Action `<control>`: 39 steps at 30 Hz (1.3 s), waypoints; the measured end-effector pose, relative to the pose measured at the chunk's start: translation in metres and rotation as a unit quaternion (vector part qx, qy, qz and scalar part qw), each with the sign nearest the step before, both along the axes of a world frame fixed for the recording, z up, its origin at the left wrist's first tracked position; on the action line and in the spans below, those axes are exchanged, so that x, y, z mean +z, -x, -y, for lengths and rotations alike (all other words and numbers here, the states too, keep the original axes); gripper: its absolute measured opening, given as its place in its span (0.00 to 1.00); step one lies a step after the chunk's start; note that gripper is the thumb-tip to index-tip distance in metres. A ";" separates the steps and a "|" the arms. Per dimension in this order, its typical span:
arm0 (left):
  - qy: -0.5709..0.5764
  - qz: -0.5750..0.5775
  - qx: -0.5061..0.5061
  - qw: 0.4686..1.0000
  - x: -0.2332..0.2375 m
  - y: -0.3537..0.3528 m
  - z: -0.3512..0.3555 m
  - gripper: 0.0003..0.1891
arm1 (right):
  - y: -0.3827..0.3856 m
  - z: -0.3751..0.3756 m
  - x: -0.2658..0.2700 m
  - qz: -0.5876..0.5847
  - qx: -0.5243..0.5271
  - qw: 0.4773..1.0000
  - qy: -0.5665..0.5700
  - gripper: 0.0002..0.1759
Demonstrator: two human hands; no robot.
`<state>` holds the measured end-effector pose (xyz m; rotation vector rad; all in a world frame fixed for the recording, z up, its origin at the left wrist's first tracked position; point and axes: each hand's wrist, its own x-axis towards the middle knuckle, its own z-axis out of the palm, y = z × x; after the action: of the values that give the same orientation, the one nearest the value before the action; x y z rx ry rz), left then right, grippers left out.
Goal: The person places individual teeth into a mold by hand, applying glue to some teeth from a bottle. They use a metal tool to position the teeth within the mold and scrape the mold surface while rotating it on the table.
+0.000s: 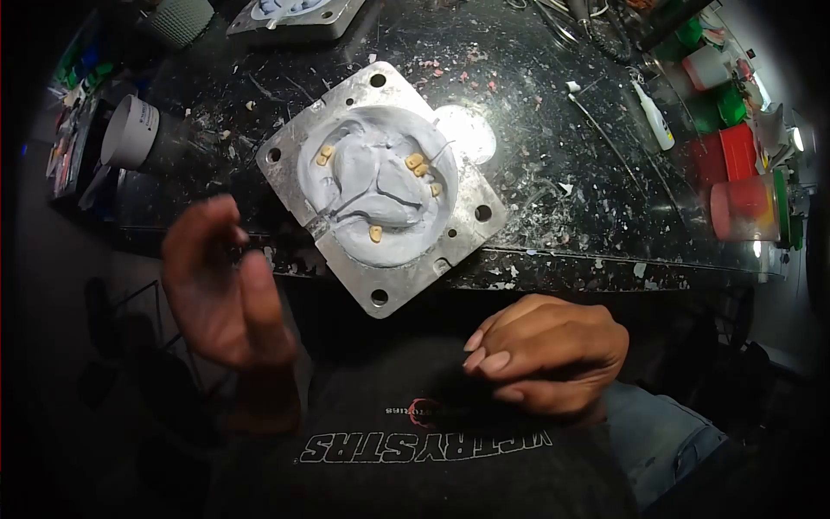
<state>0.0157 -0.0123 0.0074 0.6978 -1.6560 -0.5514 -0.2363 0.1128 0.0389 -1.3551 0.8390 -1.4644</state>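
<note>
**Flask at near table edge; both hands clear of it**

The flask (380,186), a square metal half filled with grey plaster, lies flat at the near edge of the table (562,199), with one corner overhanging. Several yellowish teeth (416,162) sit in the plaster. The left hand (226,290) is raised just off the near edge, left of the flask. Its fingers are loosely apart and grip nothing, and it is blurred. The right hand (549,355) rests low over the lap with fingers folded together; whether it holds anything cannot be told. Neither hand touches the flask. A white cup (130,130) stands at the left edge. A bottle (654,117) and a red tub (743,208) are toward the right edge.
</note>
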 end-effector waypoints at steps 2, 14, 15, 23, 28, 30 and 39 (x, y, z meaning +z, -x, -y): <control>0.056 -0.004 -0.124 0.991 0.004 0.005 -0.021 0.18 | 0.001 0.002 0.002 -0.032 0.037 0.998 0.029 0.18; -0.368 -0.132 -0.398 0.830 0.029 0.031 -0.054 0.18 | -0.043 0.008 -0.019 -0.354 -0.383 0.785 0.334 0.08; -0.375 -0.131 -0.415 0.819 0.029 0.029 -0.053 0.15 | -0.041 0.012 -0.017 -0.373 -0.398 0.764 0.345 0.10; -0.414 -0.199 -0.429 0.778 0.023 0.017 -0.051 0.10 | -0.044 0.010 -0.016 -0.373 -0.288 0.818 0.329 0.12; -0.437 -0.228 -0.420 0.762 0.021 0.011 -0.050 0.10 | -0.048 0.016 -0.014 -0.350 -0.257 0.836 0.336 0.13; -0.437 -0.227 -0.408 0.769 0.018 0.009 -0.050 0.10 | -0.045 0.016 -0.011 -0.370 -0.247 0.834 0.327 0.12; -0.439 -0.212 -0.377 0.787 0.022 0.009 -0.050 0.08 | -0.044 0.018 -0.006 -0.404 -0.251 0.818 0.324 0.12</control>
<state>0.0063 0.0377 0.0289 0.4482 -1.1275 -1.9912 -0.1920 0.0947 0.0326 -2.5209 1.3779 -1.6406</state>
